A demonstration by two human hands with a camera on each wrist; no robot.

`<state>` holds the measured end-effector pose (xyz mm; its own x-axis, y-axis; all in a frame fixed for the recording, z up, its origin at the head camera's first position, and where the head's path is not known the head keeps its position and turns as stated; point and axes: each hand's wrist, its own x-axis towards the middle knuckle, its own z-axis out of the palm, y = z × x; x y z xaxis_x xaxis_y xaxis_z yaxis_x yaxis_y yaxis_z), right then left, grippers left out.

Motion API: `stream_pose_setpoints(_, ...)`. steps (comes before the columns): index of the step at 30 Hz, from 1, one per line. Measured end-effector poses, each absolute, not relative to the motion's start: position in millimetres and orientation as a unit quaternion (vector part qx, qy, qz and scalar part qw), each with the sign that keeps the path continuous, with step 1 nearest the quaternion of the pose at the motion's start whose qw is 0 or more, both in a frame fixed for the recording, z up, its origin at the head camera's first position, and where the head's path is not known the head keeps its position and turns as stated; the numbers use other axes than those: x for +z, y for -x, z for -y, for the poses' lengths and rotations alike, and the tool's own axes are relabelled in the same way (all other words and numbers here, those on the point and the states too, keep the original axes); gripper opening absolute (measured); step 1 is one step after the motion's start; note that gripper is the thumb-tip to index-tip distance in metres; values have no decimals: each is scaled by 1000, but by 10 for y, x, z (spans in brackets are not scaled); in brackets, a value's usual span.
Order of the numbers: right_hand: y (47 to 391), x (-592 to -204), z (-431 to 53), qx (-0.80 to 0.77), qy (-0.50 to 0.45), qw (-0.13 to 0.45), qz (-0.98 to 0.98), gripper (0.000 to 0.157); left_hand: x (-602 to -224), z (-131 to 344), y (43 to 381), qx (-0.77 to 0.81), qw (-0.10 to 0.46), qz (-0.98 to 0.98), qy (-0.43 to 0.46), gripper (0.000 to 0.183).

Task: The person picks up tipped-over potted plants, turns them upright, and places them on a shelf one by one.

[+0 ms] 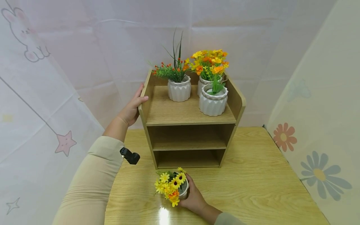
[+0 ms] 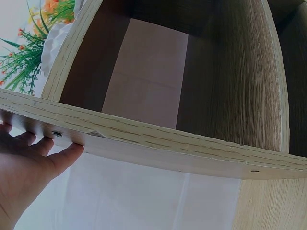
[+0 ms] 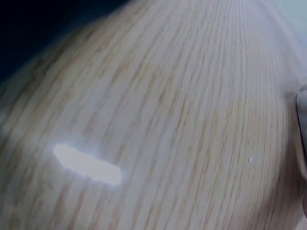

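My left hand (image 1: 132, 109) presses against the outer left side of a small wooden shelf (image 1: 191, 122). In the left wrist view its fingertips touch the side panel (image 2: 158, 151), fingers extended. Low in front of the shelf, my right hand (image 1: 194, 198) grips a potted plant (image 1: 183, 190) with yellow and orange flowers, fingers around its white pot. The flower heads lean left and cover part of the pot. In the right wrist view only a sliver of the pot (image 3: 302, 115) shows at the right edge.
On the shelf's top board stand a red-berried potted plant (image 1: 179, 89) at left, an orange-and-yellow flower pot (image 1: 209, 64) at back right and a ribbed white pot with green leaves (image 1: 213, 104) before it. Two lower compartments face forward. Printed cloth (image 1: 112, 47) surrounds the wooden table (image 1: 253, 181).
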<state>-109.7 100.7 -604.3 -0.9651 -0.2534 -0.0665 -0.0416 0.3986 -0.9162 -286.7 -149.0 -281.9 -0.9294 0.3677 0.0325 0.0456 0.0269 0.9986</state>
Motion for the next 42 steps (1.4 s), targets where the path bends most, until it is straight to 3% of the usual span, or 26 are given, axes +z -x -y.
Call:
stream_pose_setpoints(13, 1047, -5964, -935, -538, 90, 40, -837, 113, -2830, 1487, 2857, 685, 119, -704, -144, 81)
stream_pose_setpoints(22, 1063, -5773, -944, -536, 64, 30, -841, 115, -2813, 1479, 2853, 682, 113, -708, -147, 83)
stream_pose_setpoints(42, 1244, -4799, -939, -569, 15, -27, -822, 117, -2798, 1482, 2852, 683, 116, -707, -145, 81)
